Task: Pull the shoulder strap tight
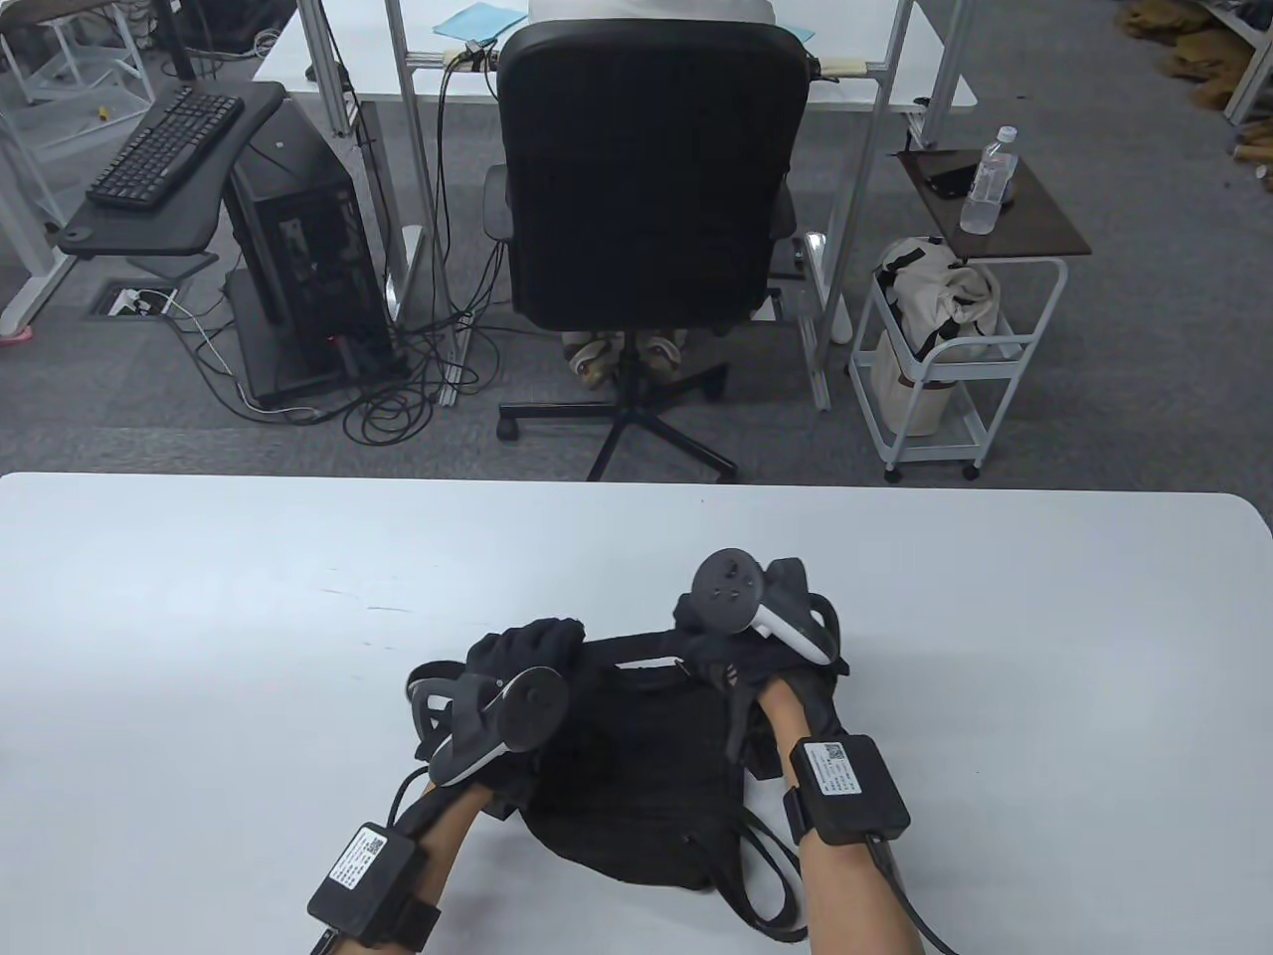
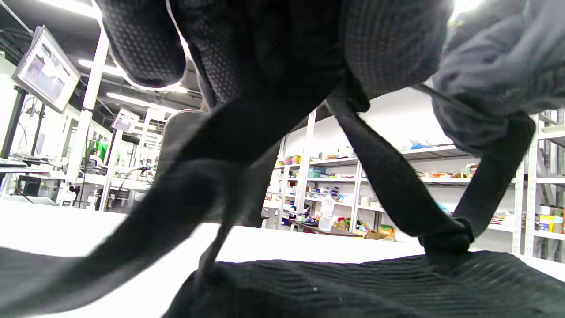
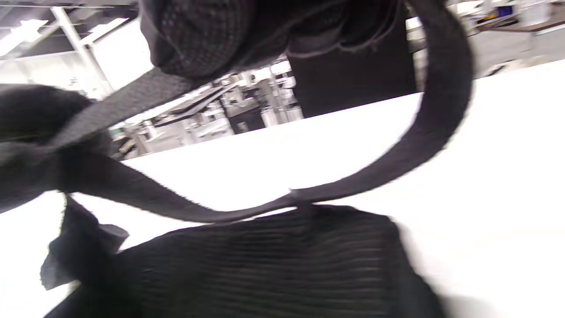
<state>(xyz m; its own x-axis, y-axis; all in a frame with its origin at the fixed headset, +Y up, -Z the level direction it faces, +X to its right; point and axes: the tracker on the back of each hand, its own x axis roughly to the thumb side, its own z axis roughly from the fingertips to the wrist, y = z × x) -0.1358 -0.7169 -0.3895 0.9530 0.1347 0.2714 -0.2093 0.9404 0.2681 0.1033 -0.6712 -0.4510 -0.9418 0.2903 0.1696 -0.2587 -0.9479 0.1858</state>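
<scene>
A black fabric bag (image 1: 636, 776) lies on the white table (image 1: 199, 617) near the front edge. My left hand (image 1: 537, 642) grips the bag's strap at the bag's far left corner. My right hand (image 1: 718, 665) grips the strap at the far right corner. A stretch of shoulder strap (image 1: 636, 652) runs between the two hands. In the left wrist view my fingers (image 2: 265, 48) are closed around straps (image 2: 388, 176) that rise from the bag (image 2: 353, 287). In the right wrist view my fingers (image 3: 198, 35) hold a taut strap (image 3: 123, 101), and a strap loop (image 3: 441, 110) curves down to the bag (image 3: 265, 265).
Loose strap loops (image 1: 771, 875) trail off the bag's near right side. Beyond the table's far edge stand a black office chair (image 1: 646, 179), a computer tower (image 1: 298, 259) and a white cart (image 1: 955, 358) with a water bottle (image 1: 990, 184).
</scene>
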